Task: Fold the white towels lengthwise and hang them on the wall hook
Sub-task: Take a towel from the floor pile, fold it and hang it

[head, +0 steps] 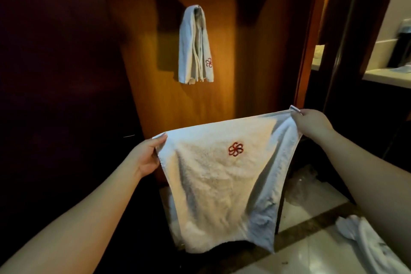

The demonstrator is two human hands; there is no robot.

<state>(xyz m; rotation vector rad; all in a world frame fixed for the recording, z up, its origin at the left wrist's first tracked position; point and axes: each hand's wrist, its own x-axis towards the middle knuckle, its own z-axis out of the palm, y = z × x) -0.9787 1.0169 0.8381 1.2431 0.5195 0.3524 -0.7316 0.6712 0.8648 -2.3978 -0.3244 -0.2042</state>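
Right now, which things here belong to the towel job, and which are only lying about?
Part of the job:
- spread towel, pinched at its top corners by the left hand and right hand
- folded towel hanging on the wood panel
- white cloth on the floor, perhaps another towel

Lying about:
- crumpled plastic
- counter

Wood-panelled wall (200,107), glossy tiled floor (311,251), dim warm light

Towel (222,176) between the hands is fluffy terry cloth; wall panel (142,69) beyond is smooth varnished wood, floor tiles (311,251) glossy.
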